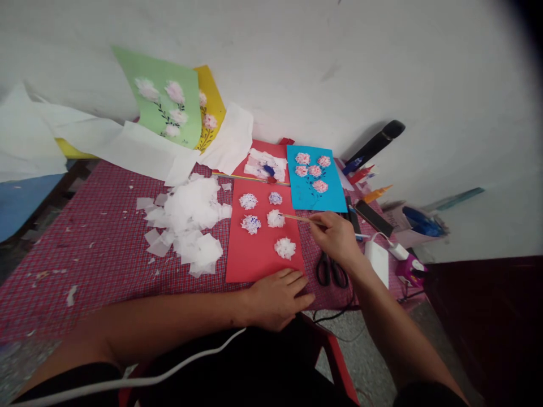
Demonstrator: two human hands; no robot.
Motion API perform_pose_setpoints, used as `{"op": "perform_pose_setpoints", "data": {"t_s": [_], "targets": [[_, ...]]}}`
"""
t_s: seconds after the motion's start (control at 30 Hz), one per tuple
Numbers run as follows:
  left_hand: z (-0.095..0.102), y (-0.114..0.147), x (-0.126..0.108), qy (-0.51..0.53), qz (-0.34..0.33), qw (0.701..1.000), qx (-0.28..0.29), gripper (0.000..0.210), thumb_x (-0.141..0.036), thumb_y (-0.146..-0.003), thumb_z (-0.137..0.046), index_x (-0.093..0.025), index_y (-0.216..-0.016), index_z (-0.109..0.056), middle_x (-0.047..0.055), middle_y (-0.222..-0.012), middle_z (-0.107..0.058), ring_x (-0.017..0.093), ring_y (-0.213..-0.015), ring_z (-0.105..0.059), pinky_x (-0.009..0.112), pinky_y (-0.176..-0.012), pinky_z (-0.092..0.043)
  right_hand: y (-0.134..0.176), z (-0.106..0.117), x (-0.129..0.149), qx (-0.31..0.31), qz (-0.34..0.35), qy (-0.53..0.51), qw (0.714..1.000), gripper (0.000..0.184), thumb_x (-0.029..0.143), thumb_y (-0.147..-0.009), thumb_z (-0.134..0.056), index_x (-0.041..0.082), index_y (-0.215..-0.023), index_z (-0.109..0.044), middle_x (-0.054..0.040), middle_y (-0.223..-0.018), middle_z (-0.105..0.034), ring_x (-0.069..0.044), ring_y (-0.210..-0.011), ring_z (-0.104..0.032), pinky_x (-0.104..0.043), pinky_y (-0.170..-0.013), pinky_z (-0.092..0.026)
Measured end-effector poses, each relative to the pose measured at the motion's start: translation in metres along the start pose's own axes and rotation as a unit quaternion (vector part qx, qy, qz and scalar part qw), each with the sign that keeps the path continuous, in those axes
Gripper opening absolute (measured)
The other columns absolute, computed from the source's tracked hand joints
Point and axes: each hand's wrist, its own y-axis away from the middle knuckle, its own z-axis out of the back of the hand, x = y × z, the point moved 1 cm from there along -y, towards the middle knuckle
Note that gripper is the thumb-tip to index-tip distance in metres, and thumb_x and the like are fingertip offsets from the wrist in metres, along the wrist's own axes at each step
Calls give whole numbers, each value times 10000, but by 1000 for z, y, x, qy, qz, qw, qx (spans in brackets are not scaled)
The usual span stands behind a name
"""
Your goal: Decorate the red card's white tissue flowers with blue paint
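A red paper sheet (263,265) lies before me with several crumpled white tissue flowers on it. Blue specks mark three of them, such as the speckled flower (251,224). My right hand (333,234) is closed around a thin tan paintbrush (299,218), whose tip meets the edge of a mostly white flower (275,219). Below that sits a plain white flower (285,247). My left hand (278,297) rests flat on the sheet's near edge, fingers stretched out. Behind the sheet, a paint-stained tissue (258,164) carries a dark blue blob.
Tissue squares (190,209) are heaped at left on the checked cloth (106,243). A blue flower picture (303,195) lies at back right; a green one (186,121) leans on the wall. Scissors (331,274), a phone (374,219) and a white power bank (377,260) are at right.
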Motion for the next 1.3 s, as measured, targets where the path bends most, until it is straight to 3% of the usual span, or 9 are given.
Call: {"op": "perform_pose_setpoints", "data": {"t_s": [0.47, 1.3], "targets": [[2, 0, 0, 4, 2, 1000, 2, 569, -364, -939, -634, -156, -1460, -539, 223, -1520, -538, 352, -1380, -517, 486, -1148, -411, -28, 20, 14, 61, 3, 77, 995, 188, 252, -907, -592, 228, -902, -778, -72, -882, -763, -232, -837, -685, -317, -702, -444], [-1, 0, 0, 5, 2, 1000, 4, 569, -375, -940, -643, -157, -1454, -534, 222, -1517, -536, 362, -1390, -525, 500, -1160, -414, -11, 11, -1, 19, -4, 24, 1000, 162, 207, -903, -621, 216, -923, -781, -73, -920, -793, -238, -870, -725, -326, -771, -506]]}}
